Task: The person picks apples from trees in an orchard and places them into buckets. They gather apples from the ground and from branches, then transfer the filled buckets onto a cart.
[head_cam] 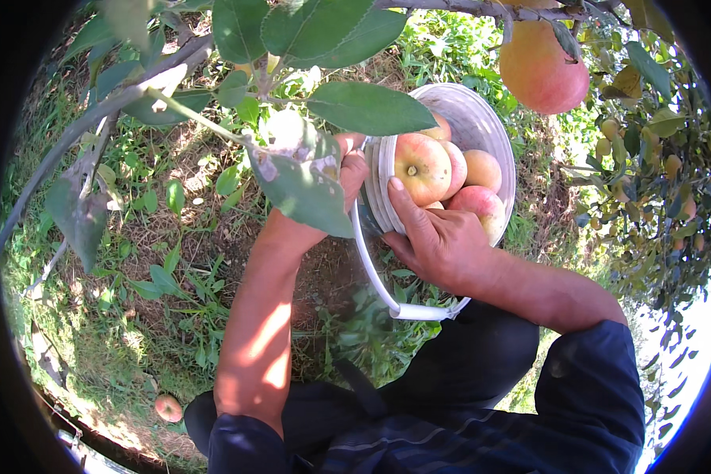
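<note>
Before me a white plastic bucket point(381, 183) leans with its mouth to the right, holding several red-and-yellow apples point(422, 169). My right hand point(444, 246) grips its near rim, the thumb lying over the ribbed edge beside the apples. At the bucket's left outer side is my left hand point(352, 169), closed against the wall. Leaves cover part of that hand, so its exact hold is hidden. The bail handle point(420, 311) with its white grip hangs down towards my knees.
An apple branch point(118, 98) with large leaves point(370, 108) crosses the upper left, between camera and hands. A ripe apple point(542, 71) hangs at upper right. One fallen apple point(169, 408) lies on the grass at lower left. More fruiting foliage point(652, 160) stands at right.
</note>
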The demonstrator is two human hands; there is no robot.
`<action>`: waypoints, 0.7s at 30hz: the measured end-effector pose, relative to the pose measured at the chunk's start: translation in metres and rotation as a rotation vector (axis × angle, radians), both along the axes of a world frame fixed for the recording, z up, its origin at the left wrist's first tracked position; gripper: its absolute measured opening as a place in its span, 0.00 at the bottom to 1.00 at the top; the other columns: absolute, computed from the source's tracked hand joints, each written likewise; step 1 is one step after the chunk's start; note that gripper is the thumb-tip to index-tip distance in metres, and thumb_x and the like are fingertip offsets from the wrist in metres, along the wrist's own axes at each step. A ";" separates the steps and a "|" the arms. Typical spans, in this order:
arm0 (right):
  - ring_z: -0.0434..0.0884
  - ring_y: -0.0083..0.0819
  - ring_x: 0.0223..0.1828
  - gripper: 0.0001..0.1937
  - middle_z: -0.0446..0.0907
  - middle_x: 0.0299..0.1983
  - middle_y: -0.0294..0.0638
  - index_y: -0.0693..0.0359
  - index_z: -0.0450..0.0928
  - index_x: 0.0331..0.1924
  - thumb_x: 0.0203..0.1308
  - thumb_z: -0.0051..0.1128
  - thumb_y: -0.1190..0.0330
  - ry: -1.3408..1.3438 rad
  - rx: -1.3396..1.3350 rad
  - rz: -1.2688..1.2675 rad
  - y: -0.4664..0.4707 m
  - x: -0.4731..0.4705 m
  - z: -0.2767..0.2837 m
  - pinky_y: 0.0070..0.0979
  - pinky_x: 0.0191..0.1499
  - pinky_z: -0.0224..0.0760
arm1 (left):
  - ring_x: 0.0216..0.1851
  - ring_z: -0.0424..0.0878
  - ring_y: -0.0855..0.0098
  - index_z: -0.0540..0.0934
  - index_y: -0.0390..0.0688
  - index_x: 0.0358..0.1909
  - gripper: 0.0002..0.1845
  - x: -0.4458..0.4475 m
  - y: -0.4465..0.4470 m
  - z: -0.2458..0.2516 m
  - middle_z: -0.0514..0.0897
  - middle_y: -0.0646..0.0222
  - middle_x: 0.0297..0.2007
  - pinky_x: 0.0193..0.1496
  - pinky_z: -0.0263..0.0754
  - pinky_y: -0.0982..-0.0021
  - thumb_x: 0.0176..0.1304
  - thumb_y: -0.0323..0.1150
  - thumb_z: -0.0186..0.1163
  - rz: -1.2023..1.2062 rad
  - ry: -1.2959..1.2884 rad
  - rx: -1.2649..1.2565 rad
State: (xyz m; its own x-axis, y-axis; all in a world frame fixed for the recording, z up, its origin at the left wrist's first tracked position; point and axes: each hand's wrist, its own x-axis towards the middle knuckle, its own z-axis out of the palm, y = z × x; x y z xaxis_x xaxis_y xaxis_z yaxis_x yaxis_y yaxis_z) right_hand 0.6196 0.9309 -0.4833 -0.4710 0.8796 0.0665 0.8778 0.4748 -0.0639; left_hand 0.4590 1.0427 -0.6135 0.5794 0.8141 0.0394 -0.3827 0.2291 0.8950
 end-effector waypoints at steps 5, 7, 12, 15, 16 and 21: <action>0.87 0.37 0.25 0.41 0.86 0.29 0.44 0.77 0.66 0.73 0.57 0.75 0.69 0.018 0.009 -0.007 0.000 -0.001 -0.002 0.34 0.27 0.78 | 0.63 0.81 0.67 0.72 0.36 0.71 0.24 0.003 0.010 0.011 0.81 0.56 0.63 0.64 0.80 0.67 0.79 0.35 0.53 -0.163 -0.061 0.021; 0.87 0.37 0.25 0.41 0.86 0.29 0.44 0.77 0.66 0.73 0.58 0.75 0.69 0.009 -0.002 -0.014 -0.001 -0.001 -0.001 0.35 0.27 0.79 | 0.63 0.80 0.66 0.71 0.36 0.72 0.24 0.005 0.012 0.014 0.81 0.56 0.63 0.64 0.79 0.67 0.80 0.36 0.53 -0.210 -0.077 0.032; 0.87 0.38 0.25 0.42 0.85 0.28 0.44 0.77 0.65 0.73 0.58 0.75 0.68 0.004 -0.007 -0.016 0.000 -0.002 -0.001 0.35 0.27 0.79 | 0.64 0.80 0.66 0.70 0.37 0.73 0.25 0.006 0.014 0.020 0.81 0.55 0.64 0.66 0.79 0.67 0.80 0.36 0.51 -0.234 -0.094 0.057; 0.87 0.37 0.25 0.42 0.85 0.28 0.44 0.77 0.65 0.73 0.58 0.75 0.68 -0.001 -0.032 -0.030 0.000 -0.002 0.000 0.35 0.27 0.78 | 0.65 0.80 0.65 0.70 0.37 0.74 0.25 0.010 0.008 0.017 0.80 0.55 0.65 0.66 0.79 0.67 0.81 0.37 0.50 -0.183 -0.085 0.075; 0.87 0.37 0.25 0.42 0.85 0.28 0.44 0.77 0.65 0.73 0.58 0.75 0.68 0.000 -0.032 -0.027 0.000 -0.002 0.000 0.35 0.27 0.78 | 0.66 0.80 0.65 0.69 0.37 0.74 0.25 0.010 0.005 0.016 0.80 0.55 0.65 0.66 0.79 0.67 0.81 0.37 0.50 -0.144 -0.068 0.089; 0.86 0.37 0.24 0.41 0.86 0.28 0.44 0.78 0.65 0.72 0.57 0.75 0.69 0.015 -0.019 -0.015 0.000 0.000 -0.001 0.34 0.27 0.79 | 0.67 0.79 0.64 0.68 0.37 0.75 0.26 0.008 -0.012 0.011 0.80 0.54 0.66 0.68 0.78 0.66 0.81 0.38 0.49 0.011 -0.012 0.174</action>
State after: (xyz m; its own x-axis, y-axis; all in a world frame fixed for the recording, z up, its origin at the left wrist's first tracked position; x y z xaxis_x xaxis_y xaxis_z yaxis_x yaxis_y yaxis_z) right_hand 0.6195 0.9311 -0.4845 -0.4570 0.8877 0.0564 0.8836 0.4603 -0.0857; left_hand 0.4666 1.0308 -0.6027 0.5691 0.8006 0.1875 -0.3954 0.0665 0.9161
